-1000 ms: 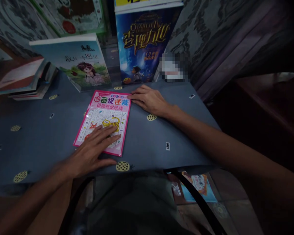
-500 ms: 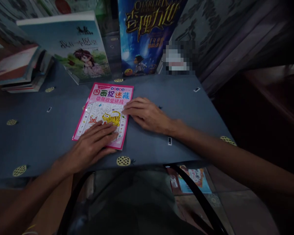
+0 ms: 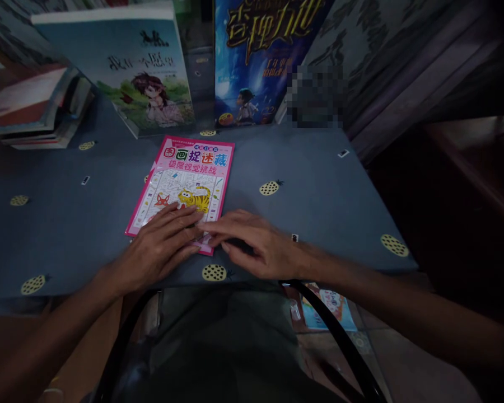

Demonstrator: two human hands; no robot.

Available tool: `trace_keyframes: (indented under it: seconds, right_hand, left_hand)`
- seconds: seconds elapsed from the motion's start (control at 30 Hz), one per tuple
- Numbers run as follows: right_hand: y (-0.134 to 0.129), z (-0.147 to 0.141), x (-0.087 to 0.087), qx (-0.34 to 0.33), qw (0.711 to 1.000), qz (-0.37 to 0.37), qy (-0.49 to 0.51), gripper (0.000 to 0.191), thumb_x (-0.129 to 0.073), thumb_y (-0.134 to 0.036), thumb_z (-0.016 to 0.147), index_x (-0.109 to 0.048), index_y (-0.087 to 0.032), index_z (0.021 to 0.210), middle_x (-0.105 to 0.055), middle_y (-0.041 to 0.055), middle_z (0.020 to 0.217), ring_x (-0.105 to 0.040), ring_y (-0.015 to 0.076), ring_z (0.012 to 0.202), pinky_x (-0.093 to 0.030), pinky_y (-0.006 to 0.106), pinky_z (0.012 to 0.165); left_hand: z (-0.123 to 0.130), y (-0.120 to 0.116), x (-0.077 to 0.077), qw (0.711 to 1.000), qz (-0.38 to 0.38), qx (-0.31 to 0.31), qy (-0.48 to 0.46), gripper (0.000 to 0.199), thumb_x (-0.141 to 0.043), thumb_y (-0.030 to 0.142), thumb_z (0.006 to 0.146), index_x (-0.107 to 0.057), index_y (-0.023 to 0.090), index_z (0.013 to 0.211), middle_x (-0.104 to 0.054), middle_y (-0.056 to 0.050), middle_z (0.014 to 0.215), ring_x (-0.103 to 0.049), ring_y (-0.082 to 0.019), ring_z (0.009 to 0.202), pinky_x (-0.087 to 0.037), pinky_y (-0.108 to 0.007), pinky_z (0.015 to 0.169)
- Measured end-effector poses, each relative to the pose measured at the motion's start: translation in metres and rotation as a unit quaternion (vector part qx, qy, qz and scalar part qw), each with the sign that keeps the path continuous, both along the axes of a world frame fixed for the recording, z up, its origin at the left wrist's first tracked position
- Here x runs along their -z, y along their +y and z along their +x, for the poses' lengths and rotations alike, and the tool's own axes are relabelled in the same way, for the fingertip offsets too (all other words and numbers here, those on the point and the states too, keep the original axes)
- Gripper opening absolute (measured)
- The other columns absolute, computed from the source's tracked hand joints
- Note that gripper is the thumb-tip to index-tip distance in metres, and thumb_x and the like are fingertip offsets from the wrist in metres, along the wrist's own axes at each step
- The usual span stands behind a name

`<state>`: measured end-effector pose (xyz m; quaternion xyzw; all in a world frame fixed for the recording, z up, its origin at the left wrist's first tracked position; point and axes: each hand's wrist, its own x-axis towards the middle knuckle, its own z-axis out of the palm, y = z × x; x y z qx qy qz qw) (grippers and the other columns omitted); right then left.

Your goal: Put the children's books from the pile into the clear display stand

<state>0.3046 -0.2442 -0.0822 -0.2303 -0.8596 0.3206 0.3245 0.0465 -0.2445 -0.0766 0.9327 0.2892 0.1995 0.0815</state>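
A pink booklet (image 3: 193, 168) with a cartoon tiger and fox on its cover lies closed on the blue table cloth (image 3: 315, 196). My left hand (image 3: 162, 238) rests flat over its lower left part, fingers stretched out. My right hand (image 3: 256, 240) is at the booklet's lower right edge, its index finger reaching onto the cover beside the left fingertips. The thumb is apart from the fingers, and nothing shows in the grip.
Behind the booklet stand a green and pale blue book (image 3: 151, 73) and a dark blue book (image 3: 252, 73). A stack of books (image 3: 37, 106) lies at the far left. Below the table's front edge, a colourful booklet (image 3: 330, 308) is on the floor.
My right hand has moved down along the booklet's right edge, towards me and closer to my left hand. My left hand stays on the cover. The view has shifted slightly.
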Motion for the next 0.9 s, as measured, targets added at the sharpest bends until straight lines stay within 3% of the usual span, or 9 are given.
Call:
trace_keyframes:
  seconds: [0.2,0.4,0.5,0.6,0.77,0.9]
  right_hand:
    - [-0.009,-0.004,0.0,-0.026,0.996,0.084,-0.006,0.032,-0.052,-0.013,0.096,-0.067,-0.015,0.124,-0.076,0.0107,0.104,-0.065,0.0219,0.107,-0.054,0.04,0.096]
    - [-0.002,-0.009,-0.002,-0.027,0.993,0.111,-0.028,0.025,-0.05,-0.016,0.101,-0.07,-0.014,0.116,-0.077,0.0085,0.099,-0.065,0.02,0.103,-0.055,0.038,0.094]
    - [0.012,-0.012,-0.002,0.012,0.991,0.109,-0.081,0.024,-0.05,-0.02,0.102,-0.071,-0.015,0.113,-0.076,0.009,0.102,-0.065,0.0207,0.103,-0.055,0.04,0.093]
    - [0.034,-0.011,0.0,0.086,0.979,0.1,-0.156,0.025,-0.055,-0.026,0.1,-0.07,-0.016,0.118,-0.072,0.0123,0.12,-0.062,0.0258,0.115,-0.052,0.048,0.1]
    - [0.07,-0.003,0.002,0.218,0.944,0.063,-0.24,0.044,-0.059,-0.04,0.098,-0.063,-0.015,0.133,-0.054,0.0192,0.149,-0.049,0.0355,0.137,-0.046,0.057,0.107]
    - [0.08,-0.001,0.004,0.254,0.93,0.052,-0.262,0.056,-0.056,-0.049,0.098,-0.056,-0.014,0.142,-0.045,0.0207,0.157,-0.04,0.0359,0.146,-0.039,0.057,0.114]
  left_hand:
    - [-0.001,0.0,0.001,1.0,0.007,0.002,-0.002,0.035,-0.056,0.024,0.1,-0.061,0.02,0.134,-0.067,-0.01,0.139,-0.056,-0.023,0.137,-0.043,-0.049,0.118]
    - [-0.001,0.007,-0.002,1.0,0.011,0.001,-0.007,0.03,-0.051,0.02,0.101,-0.063,0.017,0.129,-0.069,-0.012,0.135,-0.062,-0.021,0.129,-0.049,-0.047,0.113]
    - [-0.007,0.023,-0.003,0.999,-0.007,-0.033,-0.017,0.03,-0.05,0.023,0.102,-0.065,0.018,0.128,-0.07,-0.012,0.132,-0.065,-0.022,0.122,-0.052,-0.047,0.109]
    - [-0.016,0.045,-0.003,0.995,-0.027,-0.095,-0.005,0.034,-0.048,0.032,0.103,-0.067,0.017,0.126,-0.068,-0.014,0.132,-0.064,-0.026,0.123,-0.052,-0.05,0.107]
    - [-0.023,0.079,-0.002,0.98,-0.049,-0.193,0.014,0.04,-0.045,0.039,0.1,-0.067,0.018,0.126,-0.063,-0.015,0.139,-0.059,-0.03,0.127,-0.048,-0.053,0.109]
    - [-0.015,0.093,-0.002,0.975,-0.045,-0.216,0.024,0.038,-0.046,0.034,0.098,-0.066,0.017,0.125,-0.064,-0.015,0.135,-0.058,-0.031,0.125,-0.046,-0.054,0.11]
